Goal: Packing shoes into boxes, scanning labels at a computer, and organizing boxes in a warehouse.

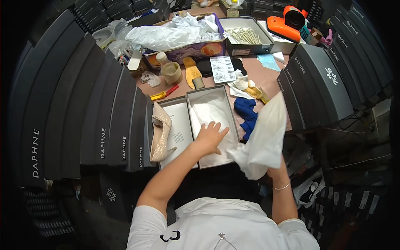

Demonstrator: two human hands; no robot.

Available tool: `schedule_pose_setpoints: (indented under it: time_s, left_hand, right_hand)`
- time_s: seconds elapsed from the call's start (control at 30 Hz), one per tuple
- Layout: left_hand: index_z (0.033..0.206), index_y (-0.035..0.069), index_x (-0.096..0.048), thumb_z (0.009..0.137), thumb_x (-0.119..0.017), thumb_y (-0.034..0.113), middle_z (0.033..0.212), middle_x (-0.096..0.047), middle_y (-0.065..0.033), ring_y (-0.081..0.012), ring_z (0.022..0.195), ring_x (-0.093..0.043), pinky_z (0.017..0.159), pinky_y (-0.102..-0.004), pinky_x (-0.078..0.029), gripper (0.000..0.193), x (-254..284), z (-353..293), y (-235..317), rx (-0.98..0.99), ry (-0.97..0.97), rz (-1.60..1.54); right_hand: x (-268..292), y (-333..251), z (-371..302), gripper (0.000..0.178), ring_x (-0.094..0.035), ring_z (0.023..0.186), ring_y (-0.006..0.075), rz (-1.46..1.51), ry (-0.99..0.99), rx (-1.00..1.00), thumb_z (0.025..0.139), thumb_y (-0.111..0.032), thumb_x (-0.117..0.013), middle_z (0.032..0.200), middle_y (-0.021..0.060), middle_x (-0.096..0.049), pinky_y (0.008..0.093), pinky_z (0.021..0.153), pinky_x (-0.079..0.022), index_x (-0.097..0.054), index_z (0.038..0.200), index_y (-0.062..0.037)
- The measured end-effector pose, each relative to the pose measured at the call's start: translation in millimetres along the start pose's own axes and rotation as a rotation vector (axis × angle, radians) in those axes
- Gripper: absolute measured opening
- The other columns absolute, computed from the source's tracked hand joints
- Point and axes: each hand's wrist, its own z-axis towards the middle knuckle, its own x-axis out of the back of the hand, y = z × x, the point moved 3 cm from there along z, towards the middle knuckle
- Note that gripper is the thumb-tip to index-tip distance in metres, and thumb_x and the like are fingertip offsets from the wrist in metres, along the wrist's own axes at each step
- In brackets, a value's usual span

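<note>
With fingers spread, my left hand rests over the white tissue paper lining an open shoe box. My right hand holds up a white paper bundle to the right of that box; its fingers are hidden behind the bundle, and what may be inside cannot be seen. A glittery beige high-heeled shoe lies on its side in the box lid, left of the lined box, with its heel pointing towards my left forearm.
Tall stacks of dark shoe boxes wall in both sides. Behind the open box are a glue jar, a yellow-and-red cutter, a label sheet and a blue cloth. Further back stand a paper-filled carton and an orange device.
</note>
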Motion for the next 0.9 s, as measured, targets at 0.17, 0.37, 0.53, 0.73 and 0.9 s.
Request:
schedule_pose_setpoints:
  time_s: [0.17,0.37,0.53,0.73,0.9]
  left_hand:
    - [0.112,0.006,-0.061,0.081,-0.067,0.016,0.103,-0.064,-0.0148,-0.0249,0.106,-0.06,0.094,-0.0462,-0.043,0.033,-15,32,-45,0.058,0.079,-0.389]
    - [0.096,0.0,-0.058,0.084,-0.061,-0.001,0.087,-0.061,-0.0107,-0.0182,0.084,-0.06,0.075,-0.0318,-0.049,0.013,117,-19,-119,0.402,1.153,-0.859]
    - [0.096,0.006,-0.057,0.075,-0.055,-0.005,0.103,-0.059,-0.0124,-0.0322,0.096,-0.058,0.083,-0.04,-0.048,0.023,103,-15,-65,-0.046,0.675,-0.12]
    - [0.131,0.014,-0.048,0.079,-0.058,0.007,0.131,-0.05,-0.0156,-0.0327,0.116,-0.052,0.083,-0.0428,-0.048,0.053,-57,23,-52,-0.199,0.118,0.249]
    - [0.121,0.008,-0.049,0.08,-0.061,0.013,0.09,-0.064,-0.0168,-0.0359,0.088,-0.064,0.078,-0.0466,-0.05,0.043,-22,55,-63,-0.182,-0.096,-0.245]
  right_hand:
    - [52,-3,8,0.055,-0.054,0.119,0.0256,0.213,0.113,0.232,0.094,-0.025,-0.057,0.132,0.0139,-0.051,0.0395,0.098,-0.047,-0.038,0.139,-0.0004]
    - [43,-6,31,0.059,-0.051,0.123,0.0286,0.252,0.057,0.49,0.094,-0.028,-0.057,0.139,0.0157,-0.047,0.0446,0.105,-0.04,-0.036,0.143,-0.0017]
    - [-14,-24,71,0.06,-0.051,0.121,0.0259,0.121,0.035,0.441,0.093,-0.03,-0.058,0.136,0.0145,-0.049,0.0418,0.105,-0.04,-0.038,0.141,-0.0005]
    - [16,-29,40,0.061,-0.051,0.119,0.0227,0.075,0.075,0.296,0.092,-0.032,-0.06,0.132,0.013,-0.051,0.0385,0.104,-0.039,-0.04,0.14,0.001]
    - [34,-46,-10,0.061,-0.05,0.117,0.02,-0.059,-0.079,0.123,0.092,-0.033,-0.061,0.129,0.0117,-0.054,0.0357,0.103,-0.039,-0.042,0.138,0.0022]
